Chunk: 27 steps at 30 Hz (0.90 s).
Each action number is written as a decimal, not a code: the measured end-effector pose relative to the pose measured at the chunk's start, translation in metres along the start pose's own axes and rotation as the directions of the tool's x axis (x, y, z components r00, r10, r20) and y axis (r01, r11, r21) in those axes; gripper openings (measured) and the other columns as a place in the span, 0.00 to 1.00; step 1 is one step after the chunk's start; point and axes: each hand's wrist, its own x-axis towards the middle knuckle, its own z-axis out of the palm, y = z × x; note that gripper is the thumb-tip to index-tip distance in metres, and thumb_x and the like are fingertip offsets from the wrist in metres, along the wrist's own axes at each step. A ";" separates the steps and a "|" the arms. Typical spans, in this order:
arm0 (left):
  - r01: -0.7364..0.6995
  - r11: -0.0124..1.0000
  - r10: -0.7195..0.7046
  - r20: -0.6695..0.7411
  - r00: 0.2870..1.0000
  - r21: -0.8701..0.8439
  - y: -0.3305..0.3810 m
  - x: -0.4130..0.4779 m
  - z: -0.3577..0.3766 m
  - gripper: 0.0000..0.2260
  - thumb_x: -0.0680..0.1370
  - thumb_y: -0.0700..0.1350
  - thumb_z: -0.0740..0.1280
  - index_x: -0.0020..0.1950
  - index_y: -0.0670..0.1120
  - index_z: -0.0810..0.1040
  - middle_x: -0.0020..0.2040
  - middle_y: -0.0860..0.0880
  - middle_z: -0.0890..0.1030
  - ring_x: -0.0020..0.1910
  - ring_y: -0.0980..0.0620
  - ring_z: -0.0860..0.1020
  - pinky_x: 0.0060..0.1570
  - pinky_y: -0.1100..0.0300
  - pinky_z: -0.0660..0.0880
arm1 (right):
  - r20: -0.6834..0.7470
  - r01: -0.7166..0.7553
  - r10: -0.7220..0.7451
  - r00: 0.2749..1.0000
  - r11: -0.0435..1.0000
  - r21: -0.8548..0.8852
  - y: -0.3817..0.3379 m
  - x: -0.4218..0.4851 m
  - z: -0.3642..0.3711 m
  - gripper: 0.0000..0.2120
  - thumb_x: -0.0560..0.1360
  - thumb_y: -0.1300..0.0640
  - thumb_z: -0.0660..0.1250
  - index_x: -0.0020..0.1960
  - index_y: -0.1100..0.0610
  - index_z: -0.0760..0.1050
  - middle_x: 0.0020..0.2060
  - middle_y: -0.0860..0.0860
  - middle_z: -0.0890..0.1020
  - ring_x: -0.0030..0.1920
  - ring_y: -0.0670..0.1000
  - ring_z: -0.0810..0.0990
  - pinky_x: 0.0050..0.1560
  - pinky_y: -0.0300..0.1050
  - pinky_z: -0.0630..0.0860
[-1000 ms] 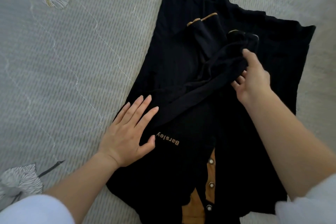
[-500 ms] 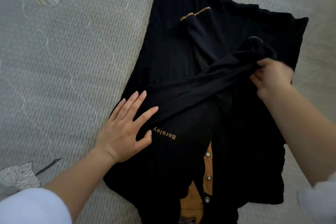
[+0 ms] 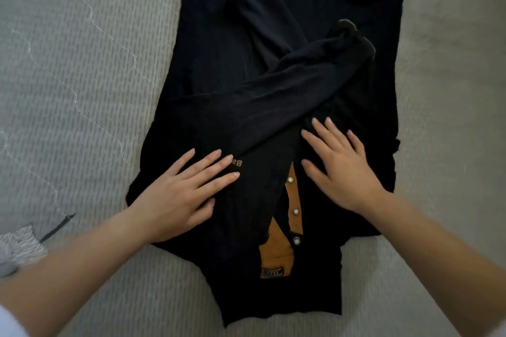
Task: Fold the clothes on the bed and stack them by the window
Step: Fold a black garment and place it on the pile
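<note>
Black cardigan [image 3: 208, 49] lies flat on grey bedspread [image 3: 68, 76], both sleeves [image 3: 273, 90] crossed over its front. Left hand [image 3: 180, 194] and right hand [image 3: 345, 172] press on it, fingers [image 3: 324, 135] straight and spread. Neck label [image 3: 272, 272] too blurred to read.

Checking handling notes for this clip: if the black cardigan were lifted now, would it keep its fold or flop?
Probably floppy: the black cardigan is soft knit, lying limp and creased on the bed. Its crossed sleeves only rest loose on top, so they would likely slide off.
</note>
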 end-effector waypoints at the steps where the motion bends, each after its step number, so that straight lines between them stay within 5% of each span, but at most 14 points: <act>1: -0.012 1.000 0.013 0.031 0.999 -0.017 0.006 -0.005 -0.003 0.25 0.78 0.52 0.55 0.75 0.51 0.63 0.75 0.49 0.62 0.75 0.50 0.59 0.73 0.47 0.54 | 0.001 -0.018 0.018 1.000 1.000 0.015 0.000 -0.015 0.004 0.26 0.80 0.46 0.56 0.76 0.49 0.58 0.78 0.48 0.54 0.77 0.46 0.44 0.75 0.51 0.43; 5: -0.003 0.996 0.012 0.101 0.995 -0.092 0.012 -0.036 -0.016 0.27 0.77 0.56 0.57 0.75 0.51 0.63 0.76 0.50 0.61 0.76 0.52 0.56 0.74 0.51 0.50 | -0.194 -0.043 0.065 0.979 0.992 0.116 0.012 -0.075 0.011 0.24 0.79 0.54 0.62 0.73 0.54 0.64 0.74 0.52 0.65 0.75 0.47 0.56 0.74 0.50 0.53; 12: -0.124 0.991 0.108 0.226 0.968 0.058 0.023 -0.077 -0.014 0.33 0.71 0.52 0.59 0.76 0.47 0.62 0.76 0.46 0.62 0.76 0.46 0.58 0.72 0.48 0.52 | 0.098 0.199 -0.181 0.979 0.951 -0.237 0.026 -0.162 0.039 0.48 0.59 0.54 0.79 0.75 0.53 0.60 0.74 0.55 0.65 0.74 0.56 0.58 0.68 0.60 0.57; 17: -0.039 0.996 0.028 0.134 0.991 0.076 0.039 -0.043 -0.015 0.24 0.76 0.50 0.60 0.71 0.46 0.70 0.72 0.45 0.69 0.71 0.44 0.67 0.70 0.45 0.61 | -0.069 0.096 -0.115 0.991 0.967 -0.235 0.016 -0.133 0.043 0.34 0.70 0.55 0.72 0.74 0.51 0.65 0.72 0.54 0.67 0.74 0.56 0.61 0.72 0.58 0.51; 19: 0.035 0.999 -0.033 0.138 0.990 -0.012 0.044 -0.033 -0.013 0.23 0.77 0.47 0.66 0.72 0.49 0.69 0.73 0.47 0.67 0.73 0.46 0.64 0.71 0.49 0.57 | -0.068 0.034 -0.044 0.997 0.989 -0.142 0.013 -0.116 0.040 0.27 0.77 0.58 0.64 0.74 0.47 0.63 0.73 0.50 0.67 0.75 0.52 0.59 0.75 0.52 0.49; 22: 0.188 0.954 -0.161 0.129 0.978 -0.233 0.051 -0.028 -0.013 0.19 0.79 0.43 0.62 0.70 0.52 0.71 0.75 0.53 0.62 0.76 0.54 0.55 0.73 0.58 0.47 | -0.091 -0.088 0.104 0.990 0.982 0.165 0.012 -0.106 0.030 0.23 0.78 0.60 0.57 0.71 0.46 0.68 0.66 0.53 0.76 0.67 0.54 0.73 0.65 0.47 0.68; 24: 0.270 0.906 -0.246 0.113 0.963 -0.325 0.059 -0.033 -0.018 0.17 0.79 0.40 0.61 0.66 0.50 0.75 0.73 0.53 0.66 0.75 0.56 0.58 0.72 0.61 0.50 | -0.064 -0.137 0.158 0.985 0.958 0.250 0.014 -0.111 0.021 0.20 0.78 0.58 0.55 0.68 0.45 0.71 0.57 0.52 0.82 0.54 0.53 0.80 0.53 0.45 0.75; 27: 0.378 0.862 -0.357 0.126 0.926 -0.339 0.076 -0.049 -0.026 0.17 0.78 0.42 0.63 0.67 0.50 0.75 0.69 0.53 0.73 0.70 0.57 0.67 0.66 0.66 0.58 | 0.041 -0.144 0.138 0.990 0.928 0.344 0.017 -0.133 0.013 0.19 0.78 0.59 0.56 0.65 0.45 0.74 0.54 0.48 0.82 0.54 0.50 0.79 0.56 0.45 0.75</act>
